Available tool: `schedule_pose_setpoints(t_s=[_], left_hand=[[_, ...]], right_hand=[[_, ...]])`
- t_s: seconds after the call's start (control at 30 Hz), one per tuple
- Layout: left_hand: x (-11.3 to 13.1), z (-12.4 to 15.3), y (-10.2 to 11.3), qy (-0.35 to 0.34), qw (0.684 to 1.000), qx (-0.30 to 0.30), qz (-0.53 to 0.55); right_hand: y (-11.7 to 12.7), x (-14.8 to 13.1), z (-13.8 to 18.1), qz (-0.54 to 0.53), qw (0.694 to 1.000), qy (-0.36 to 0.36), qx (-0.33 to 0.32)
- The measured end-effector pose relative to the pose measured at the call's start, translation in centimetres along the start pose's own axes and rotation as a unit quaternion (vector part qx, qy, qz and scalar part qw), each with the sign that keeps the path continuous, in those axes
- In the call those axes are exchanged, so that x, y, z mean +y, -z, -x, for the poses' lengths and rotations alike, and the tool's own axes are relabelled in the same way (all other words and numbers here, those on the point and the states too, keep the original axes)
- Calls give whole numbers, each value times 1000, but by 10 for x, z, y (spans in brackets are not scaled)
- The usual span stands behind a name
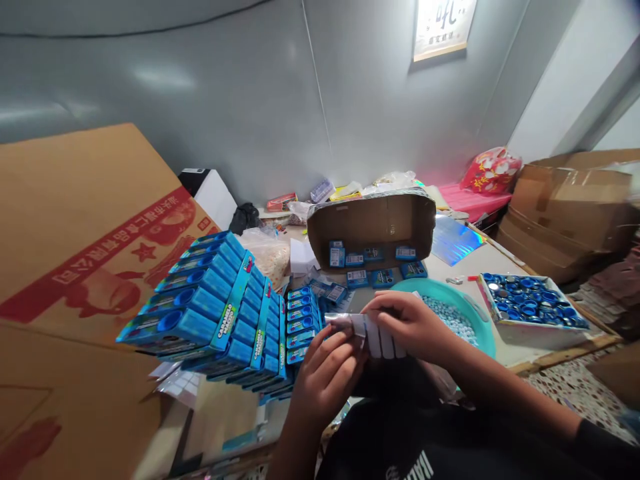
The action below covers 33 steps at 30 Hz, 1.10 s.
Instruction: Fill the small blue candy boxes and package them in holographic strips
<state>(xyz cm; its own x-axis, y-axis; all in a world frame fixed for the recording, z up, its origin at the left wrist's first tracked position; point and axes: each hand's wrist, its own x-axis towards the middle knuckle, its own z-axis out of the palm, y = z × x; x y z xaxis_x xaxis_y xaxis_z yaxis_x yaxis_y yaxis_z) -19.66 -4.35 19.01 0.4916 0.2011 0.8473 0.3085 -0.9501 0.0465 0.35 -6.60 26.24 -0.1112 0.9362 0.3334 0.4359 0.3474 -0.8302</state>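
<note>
Between my two hands is a pale piece with several white panels and a shiny, silvery end [374, 337]; its exact kind is unclear. My left hand [327, 373] pinches the shiny end with thumb and fingers. Over the white panels, my right hand [407, 323] curls its fingers along the top edge. Just left of my hands stands a short row of blue boxes [302, 321] with round blue openings. Beyond it rises a large stack of blue candy packs [215, 313], banded with "Caramelo" labels.
A turquoise basin [487, 337] of pale blue candies sits right, beside a tray [537, 323] of blue rings. An open carton [370, 227] lies behind small blue boxes [384, 278]. Large cardboard boxes stand at left [75, 233] and right [560, 207].
</note>
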Motion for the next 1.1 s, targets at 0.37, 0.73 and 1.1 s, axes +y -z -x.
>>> schedule_pose_setpoints(t_s=[0.37,0.73,1.1], left_hand=[[-27,41,-19,605,723,209,259],[-86,79,-42,693,654,180,243],[-111,84,-52,689,694,94,186]], right_hand=[[89,101,30,180,949,-126,227],[63,201,26,271,929,-142,209],[-141,180,-80,-101,981,-105,-130]])
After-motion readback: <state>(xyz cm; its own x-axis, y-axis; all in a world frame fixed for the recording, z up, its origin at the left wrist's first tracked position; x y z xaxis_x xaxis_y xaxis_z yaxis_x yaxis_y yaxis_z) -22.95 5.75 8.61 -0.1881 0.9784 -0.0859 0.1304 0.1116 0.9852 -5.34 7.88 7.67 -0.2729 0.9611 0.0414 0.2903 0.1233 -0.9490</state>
